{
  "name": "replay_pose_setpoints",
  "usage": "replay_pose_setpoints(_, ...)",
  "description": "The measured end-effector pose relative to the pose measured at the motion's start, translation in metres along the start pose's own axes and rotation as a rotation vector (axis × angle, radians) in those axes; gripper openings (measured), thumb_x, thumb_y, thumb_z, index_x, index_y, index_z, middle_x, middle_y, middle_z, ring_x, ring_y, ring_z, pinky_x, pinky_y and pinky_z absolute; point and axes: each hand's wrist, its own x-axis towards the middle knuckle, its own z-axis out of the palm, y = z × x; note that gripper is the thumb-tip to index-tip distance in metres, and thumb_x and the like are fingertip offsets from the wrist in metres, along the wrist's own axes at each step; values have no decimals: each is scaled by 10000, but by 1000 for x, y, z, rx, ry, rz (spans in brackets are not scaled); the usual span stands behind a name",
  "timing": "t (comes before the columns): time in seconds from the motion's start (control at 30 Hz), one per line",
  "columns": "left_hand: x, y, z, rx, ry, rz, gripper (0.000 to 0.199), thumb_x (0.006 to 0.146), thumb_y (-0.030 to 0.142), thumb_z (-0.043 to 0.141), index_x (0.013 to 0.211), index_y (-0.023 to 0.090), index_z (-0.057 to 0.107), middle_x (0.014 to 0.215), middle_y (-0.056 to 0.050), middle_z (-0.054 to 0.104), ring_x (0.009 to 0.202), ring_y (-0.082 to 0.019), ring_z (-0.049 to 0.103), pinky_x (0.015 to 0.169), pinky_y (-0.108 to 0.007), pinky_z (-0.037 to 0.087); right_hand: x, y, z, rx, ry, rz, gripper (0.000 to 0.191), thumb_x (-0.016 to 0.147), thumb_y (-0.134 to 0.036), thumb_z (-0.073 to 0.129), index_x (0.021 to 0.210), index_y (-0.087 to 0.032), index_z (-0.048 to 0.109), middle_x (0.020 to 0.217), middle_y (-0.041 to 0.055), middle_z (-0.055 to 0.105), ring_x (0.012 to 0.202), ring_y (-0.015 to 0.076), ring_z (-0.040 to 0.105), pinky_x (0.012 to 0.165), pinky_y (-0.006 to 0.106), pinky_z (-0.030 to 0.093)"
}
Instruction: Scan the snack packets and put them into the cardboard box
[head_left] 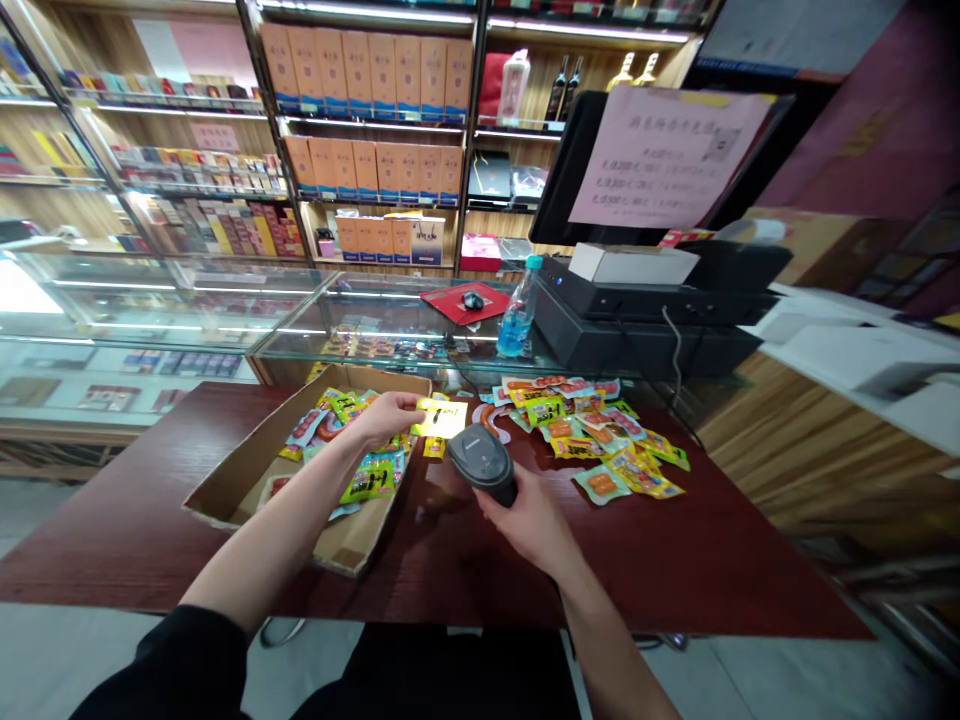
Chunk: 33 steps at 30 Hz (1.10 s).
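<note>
Between the fingers of my left hand is a bright yellow snack packet, held up near the right edge of an open cardboard box. My right hand grips a dark grey handheld scanner, its head close to the yellow packet. Colourful snack packets lie in the box, partly hidden by my left forearm. To the right, a loose pile of similar packets rests on the dark red table. A few packets lie on the table behind the scanner.
Behind the table stands a glass counter with a blue-liquid bottle, a mouse on a red mat and a black cash register with a monitor. Stocked shelves fill the back wall.
</note>
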Motion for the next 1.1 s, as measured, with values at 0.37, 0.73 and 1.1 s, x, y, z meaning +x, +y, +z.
replay_pose_setpoints(0.37, -8, 14, -20, 30, 123, 25, 376, 587, 375, 758, 860, 119, 718, 681, -12, 669, 507, -58, 489, 454, -162, 311, 3, 4, 0, -27, -14, -5, 255, 771, -290, 606, 982, -168, 678, 818, 58, 738, 751, 224, 686, 685, 300, 515)
replay_pose_setpoints(0.73, -78, 22, -122, 168, 476, -31, 563, 532, 427, 810, 1009, 142, 723, 771, -62, 723, 614, -133, 618, 582, -228, 479, 13, 5, 1, -22, -81, -56, 292, 787, -342, 596, 1010, -170, 672, 654, 28, 709, 617, 212, 673, 588, 287, 505)
replay_pose_setpoints(1.1, 21, 18, 10, 463, 44, 108, 408, 655, 430, 708, 967, 170, 738, 862, -74, 734, 783, -220, 665, 684, -282, 511, -10, 26, -30, -53, 104, 45, 198, 762, -321, 622, 904, -193, 673, 678, 40, 715, 682, 233, 690, 651, 299, 517)
